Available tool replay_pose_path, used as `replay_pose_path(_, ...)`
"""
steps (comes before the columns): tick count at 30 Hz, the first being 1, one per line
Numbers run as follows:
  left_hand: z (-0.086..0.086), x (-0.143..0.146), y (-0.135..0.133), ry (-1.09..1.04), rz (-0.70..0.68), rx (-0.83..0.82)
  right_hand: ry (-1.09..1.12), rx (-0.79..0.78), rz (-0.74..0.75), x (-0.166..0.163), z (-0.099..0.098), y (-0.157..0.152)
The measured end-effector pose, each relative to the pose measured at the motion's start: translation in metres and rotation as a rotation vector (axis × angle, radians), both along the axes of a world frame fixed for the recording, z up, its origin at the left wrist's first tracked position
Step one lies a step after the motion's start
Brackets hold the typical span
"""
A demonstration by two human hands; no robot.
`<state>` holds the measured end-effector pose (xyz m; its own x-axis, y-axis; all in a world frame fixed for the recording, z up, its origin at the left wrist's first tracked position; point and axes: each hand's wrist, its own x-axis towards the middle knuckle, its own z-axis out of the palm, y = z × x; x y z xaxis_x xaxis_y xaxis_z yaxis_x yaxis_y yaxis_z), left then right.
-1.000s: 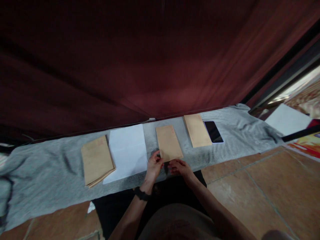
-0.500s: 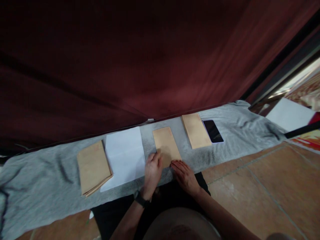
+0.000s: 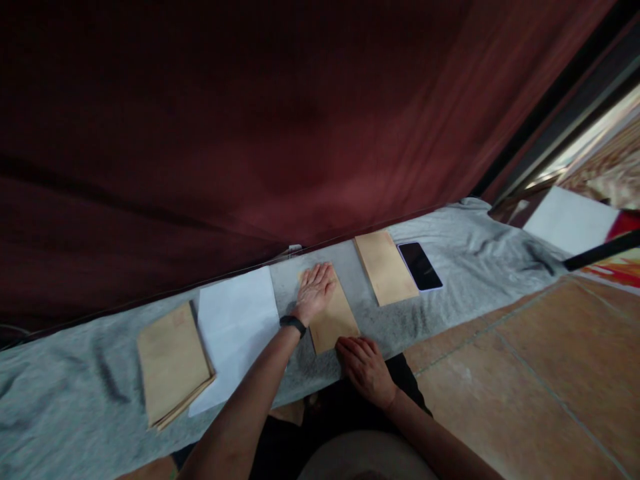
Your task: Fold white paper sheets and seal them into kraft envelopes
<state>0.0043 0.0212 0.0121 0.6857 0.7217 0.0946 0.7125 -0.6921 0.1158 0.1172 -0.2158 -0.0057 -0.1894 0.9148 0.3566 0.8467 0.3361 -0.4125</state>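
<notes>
Envelope (image 3: 334,321) lies on grey cloth (image 3: 75,393) between white paper (image 3: 237,323) and a brown pile (image 3: 387,268). The left hand (image 3: 315,288) spreads flat over its far end; the right hand (image 3: 367,370), apart, touches its near edge, grip unclear. Smoothing, I'd say; the next move needs that edge steady.

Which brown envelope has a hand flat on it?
The middle envelope, under the left hand; no hand touches the left pile or the right pile.

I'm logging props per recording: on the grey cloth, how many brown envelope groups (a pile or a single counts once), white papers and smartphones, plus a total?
Brown envelope groups: 3 (left pile, middle envelope, right pile)
White paper, sheet or stack: 1
Smartphone: 1
Total: 5
</notes>
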Motion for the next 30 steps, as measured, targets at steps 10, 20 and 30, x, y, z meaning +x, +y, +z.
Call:
replay_pose_path(10,-0.005,0.003,-0.023,0.020,-0.172,-0.002,0.034,-0.036,0.020,0.002,-0.001,0.000)
replay_pose_path(20,0.004,-0.009,-0.062,0.012,-0.378,-0.068,0.061,-0.028,0.057,0.005,0.003,0.001)
replay_pose_path(30,0.010,-0.024,-0.096,-0.037,-0.440,-0.105,0.123,0.030,0.133,0.012,-0.002,0.001)
